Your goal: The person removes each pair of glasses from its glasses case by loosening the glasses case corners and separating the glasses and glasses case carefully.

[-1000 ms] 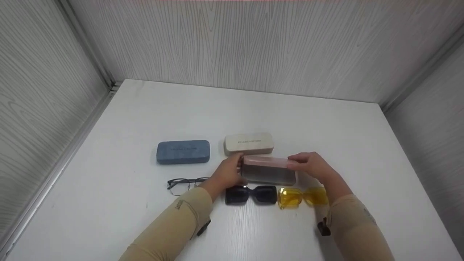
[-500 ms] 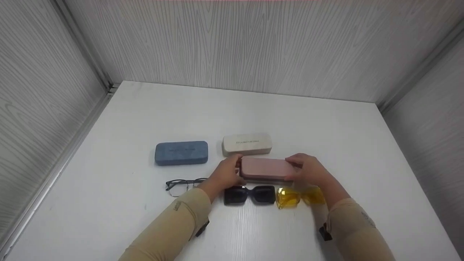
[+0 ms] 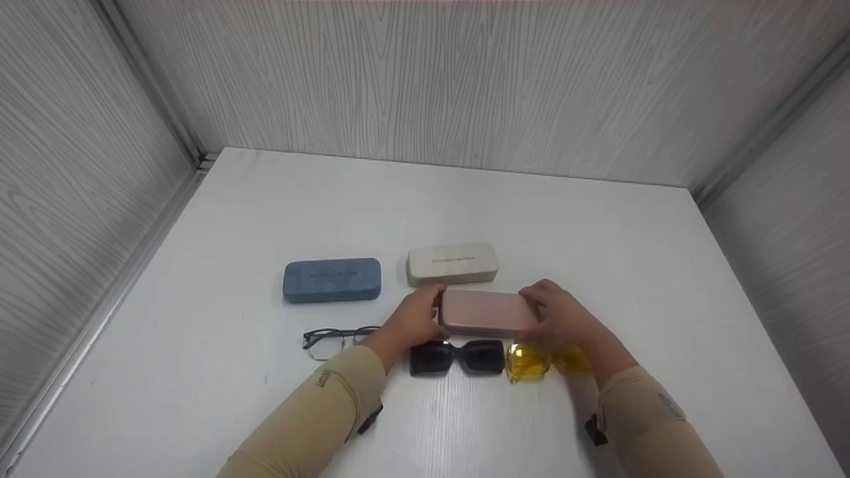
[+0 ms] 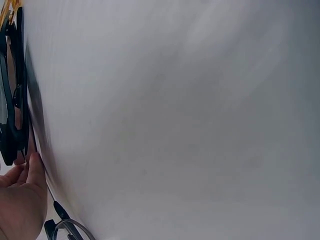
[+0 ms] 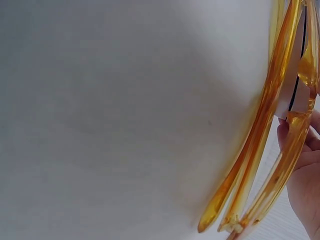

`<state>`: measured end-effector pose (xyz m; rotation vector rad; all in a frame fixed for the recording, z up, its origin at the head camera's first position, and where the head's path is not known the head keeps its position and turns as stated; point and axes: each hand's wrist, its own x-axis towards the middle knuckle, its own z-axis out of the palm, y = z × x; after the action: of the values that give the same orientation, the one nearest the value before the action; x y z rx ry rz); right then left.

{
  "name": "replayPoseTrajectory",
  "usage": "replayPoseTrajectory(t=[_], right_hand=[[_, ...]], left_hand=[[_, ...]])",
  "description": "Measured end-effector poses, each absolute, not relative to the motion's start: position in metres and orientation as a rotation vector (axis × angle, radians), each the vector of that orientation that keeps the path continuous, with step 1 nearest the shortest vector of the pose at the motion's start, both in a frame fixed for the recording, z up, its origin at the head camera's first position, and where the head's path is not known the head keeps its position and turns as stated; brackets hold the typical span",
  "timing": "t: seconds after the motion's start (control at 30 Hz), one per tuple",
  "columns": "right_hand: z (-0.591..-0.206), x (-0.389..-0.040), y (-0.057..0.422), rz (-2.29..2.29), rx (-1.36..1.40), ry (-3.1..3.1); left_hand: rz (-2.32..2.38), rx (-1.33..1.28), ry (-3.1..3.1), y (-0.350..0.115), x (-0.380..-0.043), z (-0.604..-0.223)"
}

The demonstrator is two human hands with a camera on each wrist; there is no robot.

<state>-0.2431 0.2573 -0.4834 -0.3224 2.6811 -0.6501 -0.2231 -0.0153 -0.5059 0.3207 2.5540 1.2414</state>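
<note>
A pink glasses case [image 3: 490, 311] lies with its lid down in the middle of the table. My left hand [image 3: 413, 315] grips its left end, thumb at the front and fingers behind. At the right end, my right hand [image 3: 563, 315] holds the case in the same way. Just in front of it are black sunglasses [image 3: 457, 357] and, beside them, yellow-tinted glasses [image 3: 531, 362], partly covered by the right hand. In the right wrist view the yellow frame [image 5: 265, 110] crosses in front of the case and fingers. The left wrist view shows the left hand [image 4: 22, 200] at the edge.
Behind the pink case stands a cream glasses case [image 3: 453, 264], with a blue glasses case [image 3: 332, 280] to its left. Clear glasses with a dark frame [image 3: 325, 338] lie left of the left hand, partly behind the forearm. Grey wood-grain panels [image 3: 425, 79] border the white table [image 3: 199, 332].
The pink case's lid, raised a second ago with its dark inside showing, has come down toward me and now covers the case. The right hand has followed it slightly down; the left stays put.
</note>
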Motion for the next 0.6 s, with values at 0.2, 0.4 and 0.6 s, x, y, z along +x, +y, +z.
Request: replayPoseTrajectory(t=[0.2,0.4,0.6], right_hand=[[-0.487,-0.243,0.265,-0.761,-0.319,2.616],[-0.489,-0.241,0.276,-0.862,-0.324,2.542],[-0.492,-0.242,0.279,-0.889,-0.307,2.549]], left_hand=[[1.241,0.345,2.559,-0.014,-0.224,-0.507],[1.282,0.326,2.524,-0.015,-0.225,-0.509],[1.28,0.328,2.53,-0.016,-0.225,-0.51]])
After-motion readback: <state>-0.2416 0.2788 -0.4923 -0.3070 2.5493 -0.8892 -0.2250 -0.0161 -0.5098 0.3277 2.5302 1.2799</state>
